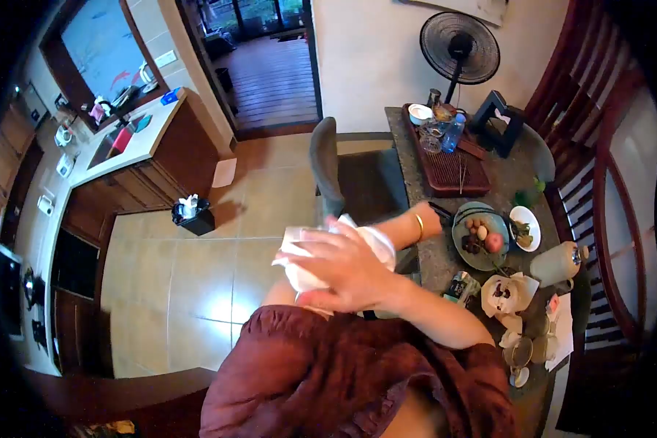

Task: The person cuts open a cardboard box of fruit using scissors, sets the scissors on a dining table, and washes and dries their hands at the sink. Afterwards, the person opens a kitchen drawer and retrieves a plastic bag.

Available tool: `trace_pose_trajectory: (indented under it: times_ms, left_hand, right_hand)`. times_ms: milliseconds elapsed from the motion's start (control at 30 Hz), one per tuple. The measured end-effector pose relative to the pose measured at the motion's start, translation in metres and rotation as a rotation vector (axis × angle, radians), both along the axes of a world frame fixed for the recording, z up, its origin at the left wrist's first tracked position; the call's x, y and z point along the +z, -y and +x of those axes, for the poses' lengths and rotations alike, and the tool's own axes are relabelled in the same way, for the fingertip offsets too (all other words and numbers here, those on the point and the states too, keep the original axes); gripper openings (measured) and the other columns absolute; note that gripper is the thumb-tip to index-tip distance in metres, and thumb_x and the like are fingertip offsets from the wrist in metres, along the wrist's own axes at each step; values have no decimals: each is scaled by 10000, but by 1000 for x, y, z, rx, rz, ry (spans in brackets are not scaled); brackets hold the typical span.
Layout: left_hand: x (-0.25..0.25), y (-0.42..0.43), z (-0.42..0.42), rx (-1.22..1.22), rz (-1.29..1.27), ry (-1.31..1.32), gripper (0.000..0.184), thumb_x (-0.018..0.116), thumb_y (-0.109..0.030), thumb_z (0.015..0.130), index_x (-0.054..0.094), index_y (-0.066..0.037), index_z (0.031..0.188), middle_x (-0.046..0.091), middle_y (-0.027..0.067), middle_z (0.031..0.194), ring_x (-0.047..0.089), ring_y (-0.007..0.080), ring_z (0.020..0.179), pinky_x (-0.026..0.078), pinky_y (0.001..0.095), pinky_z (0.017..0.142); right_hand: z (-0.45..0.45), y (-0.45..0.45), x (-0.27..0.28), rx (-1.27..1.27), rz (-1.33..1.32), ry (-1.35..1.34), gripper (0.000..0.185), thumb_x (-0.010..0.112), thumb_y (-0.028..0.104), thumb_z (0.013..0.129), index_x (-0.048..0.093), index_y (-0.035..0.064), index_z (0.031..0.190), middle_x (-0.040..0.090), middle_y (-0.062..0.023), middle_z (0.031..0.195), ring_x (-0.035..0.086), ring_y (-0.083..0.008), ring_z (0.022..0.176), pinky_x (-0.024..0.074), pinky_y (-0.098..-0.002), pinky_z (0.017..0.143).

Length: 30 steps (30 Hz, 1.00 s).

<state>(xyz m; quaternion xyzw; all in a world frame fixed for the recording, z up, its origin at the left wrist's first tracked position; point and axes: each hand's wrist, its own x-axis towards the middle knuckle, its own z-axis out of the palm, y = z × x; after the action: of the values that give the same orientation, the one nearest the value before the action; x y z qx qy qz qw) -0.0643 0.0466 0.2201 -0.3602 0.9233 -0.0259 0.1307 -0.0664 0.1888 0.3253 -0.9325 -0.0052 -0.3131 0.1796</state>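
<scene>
My right hand (339, 270) reaches in from the right and presses a crumpled white tissue or cloth (296, 270) around the bent elbow and forearm of my left arm. Its fingers are somewhat spread over the white material. My left arm crosses in front of me, with a gold bangle (420, 226) at the wrist. Beyond the bangle, my left hand (432, 217) is closed beside the table edge, near a thin black item. What it holds, if anything, is too small to tell.
At the right, a stone table (434, 255) bears a plate of fruit and eggs (482, 237), a white bowl (525, 228), a pale jar (558, 264) and a dark red tea tray (456, 171). A grey chair (369, 175), fan (460, 47), black bin (195, 219) and kitchen counter (142, 146) are around.
</scene>
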Motion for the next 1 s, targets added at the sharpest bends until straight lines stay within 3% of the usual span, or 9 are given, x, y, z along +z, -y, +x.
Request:
trace_pose_trajectory:
  times_ms: [67, 200, 333, 567, 667, 767, 867, 900, 1000]
  left_hand:
    - [-3, -6, -11, -70, 46, -21, 269, 701, -228, 735, 667, -107, 972, 682, 77, 861, 669, 219, 840, 535, 357, 694]
    - [-18, -16, -20, -153, 149, -41, 275, 697, -230, 746, 664, -108, 990, 681, 69, 865, 666, 208, 830, 529, 348, 691]
    - [-25, -22, -22, -186, 194, -27, 282, 693, -231, 757, 661, -109, 1008, 681, 61, 868, 662, 197, 821, 523, 338, 687]
    - [-28, -24, -34, -201, 205, -64, 294, 686, -233, 775, 655, -110, 1040, 680, 47, 875, 656, 178, 804, 513, 322, 682]
    - [-24, -17, -36, -152, 190, -170, 299, 683, -234, 783, 653, -110, 1053, 680, 41, 878, 653, 170, 797, 509, 315, 679]
    - [-7, 1, -43, 61, 336, -717, 304, 680, -235, 791, 651, -111, 1067, 680, 35, 880, 651, 161, 790, 504, 308, 677]
    - [31, 6, -45, 689, 1486, -1458, 225, 633, -226, 857, 624, -93, 1038, 667, 40, 902, 619, 152, 732, 491, 286, 615]
    - [-1, 32, -37, 588, 1706, -1754, 273, 634, -206, 850, 595, -105, 1100, 648, 19, 878, 598, 142, 696, 473, 265, 599]
    - [8, 40, -13, 848, 1326, -2250, 300, 630, -133, 830, 542, -104, 1115, 619, 32, 880, 591, 159, 796, 488, 361, 670]
  right_hand:
    - [7, 0, -13, -19, 12, 100, 380, 620, 365, 836, 627, 107, 1114, 642, -99, 963, 629, -297, 846, 474, -419, 729]
    - [-4, 14, -17, -170, 154, -4, 307, 537, 354, 901, 607, 64, 829, 634, -124, 825, 624, -296, 739, 482, -383, 639]
    - [-48, 43, -25, -389, 546, -246, 476, 357, 452, 973, 616, 70, 857, 622, -176, 736, 606, -387, 697, 471, -464, 660]
    - [-59, 31, -32, -510, 576, -484, 519, 309, 465, 982, 604, 81, 794, 581, -176, 643, 594, -388, 673, 458, -473, 659]
    - [-56, 21, -29, -575, 302, 133, 378, 492, 412, 887, 606, 80, 1025, 608, -165, 884, 588, -357, 807, 456, -459, 728]
    - [-39, 14, -60, -592, -273, 337, 523, 648, 396, 727, 589, 145, 1182, 616, -80, 1074, 602, -283, 924, 438, -465, 865]
    - [-47, 57, -63, -444, -256, 310, 422, 663, 361, 710, 643, 144, 1072, 629, -70, 971, 607, -262, 839, 453, -460, 807]
    - [-48, 68, -65, -387, -155, 301, 369, 610, 368, 754, 659, 113, 1016, 635, -83, 943, 610, -282, 834, 461, -454, 804]
    - [-62, 74, -57, -486, -94, 456, 372, 534, 292, 810, 591, 40, 1078, 575, -111, 1043, 586, -301, 932, 449, -428, 851]
